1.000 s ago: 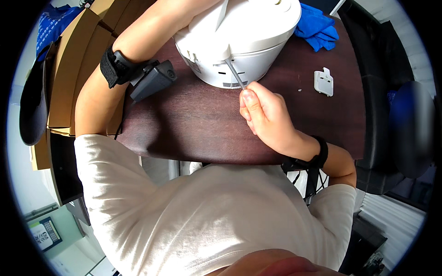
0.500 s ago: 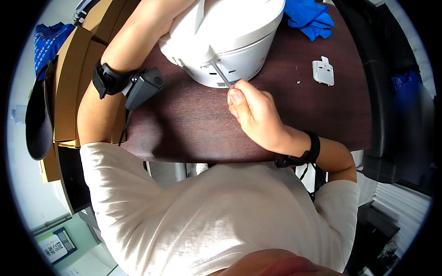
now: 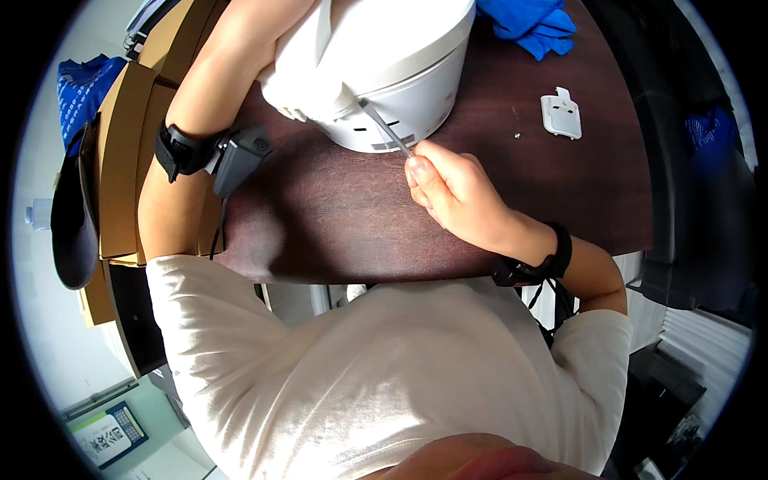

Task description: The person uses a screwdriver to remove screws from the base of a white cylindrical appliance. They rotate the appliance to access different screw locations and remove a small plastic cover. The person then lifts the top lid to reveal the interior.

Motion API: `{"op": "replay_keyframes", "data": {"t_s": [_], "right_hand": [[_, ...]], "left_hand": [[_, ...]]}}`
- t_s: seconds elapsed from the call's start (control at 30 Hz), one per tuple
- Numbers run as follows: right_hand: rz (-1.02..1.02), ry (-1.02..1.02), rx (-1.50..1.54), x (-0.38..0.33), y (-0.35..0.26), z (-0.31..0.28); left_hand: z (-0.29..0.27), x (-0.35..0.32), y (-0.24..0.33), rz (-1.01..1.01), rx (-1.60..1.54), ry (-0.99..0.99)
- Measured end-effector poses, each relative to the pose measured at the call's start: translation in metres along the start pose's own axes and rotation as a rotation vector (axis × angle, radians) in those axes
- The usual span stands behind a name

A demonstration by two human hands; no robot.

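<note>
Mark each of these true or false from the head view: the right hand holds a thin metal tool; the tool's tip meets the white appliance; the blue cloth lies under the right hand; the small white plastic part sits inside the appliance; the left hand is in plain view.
1. The right hand holds a thin metal tool. True.
2. The tool's tip meets the white appliance. True.
3. The blue cloth lies under the right hand. False: it lies at the table's far edge, beyond the appliance.
4. The small white plastic part sits inside the appliance. False: it lies on the dark table, right of it.
5. The left hand is in plain view. False: only the forearm shows; the hand is hidden behind the appliance.
</note>
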State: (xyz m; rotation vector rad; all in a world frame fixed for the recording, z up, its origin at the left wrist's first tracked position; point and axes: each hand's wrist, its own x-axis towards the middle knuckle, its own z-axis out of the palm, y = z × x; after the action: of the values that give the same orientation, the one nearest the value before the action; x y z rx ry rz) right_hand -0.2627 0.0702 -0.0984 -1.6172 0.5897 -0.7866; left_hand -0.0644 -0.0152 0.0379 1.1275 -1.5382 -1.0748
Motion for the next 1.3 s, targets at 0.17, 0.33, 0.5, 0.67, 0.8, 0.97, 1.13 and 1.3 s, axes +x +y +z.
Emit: {"op": "replay_keyframes", "data": {"t_s": [0.17,0.33,0.5,0.67,0.8,0.97,1.13,1.3], "right_hand": [[-0.065,0.045,-0.015,-0.004,-0.001,-0.001],[-0.075,0.083,-0.013,-0.002,0.006,0.001],[-0.18,0.127,-0.151,0.004,0.017,-0.002],[-0.237,0.178,-0.206,0.008,0.014,-0.004],[-0.256,0.175,-0.18,0.009,0.017,-0.004],[-0.246,0.16,-0.234,0.011,0.015,-0.008],[-0.245,0.173,-0.125,0.011,0.017,-0.001],[-0.166,0.163,-0.001,0.008,0.014,0.013]], "left_hand": [[0.002,-0.003,0.002,-0.033,-0.01,0.021],[0.002,0.0,-0.001,-0.015,-0.029,0.014],[0.004,-0.003,0.002,-0.023,-0.005,0.034],[0.002,-0.001,-0.001,-0.002,-0.029,0.015],[0.001,-0.001,0.0,-0.031,0.008,0.024],[0.001,-0.002,0.001,-0.024,0.056,0.036],[0.009,-0.007,0.005,-0.009,0.077,0.054],[0.01,-0.008,0.008,-0.049,0.159,0.107]]}}
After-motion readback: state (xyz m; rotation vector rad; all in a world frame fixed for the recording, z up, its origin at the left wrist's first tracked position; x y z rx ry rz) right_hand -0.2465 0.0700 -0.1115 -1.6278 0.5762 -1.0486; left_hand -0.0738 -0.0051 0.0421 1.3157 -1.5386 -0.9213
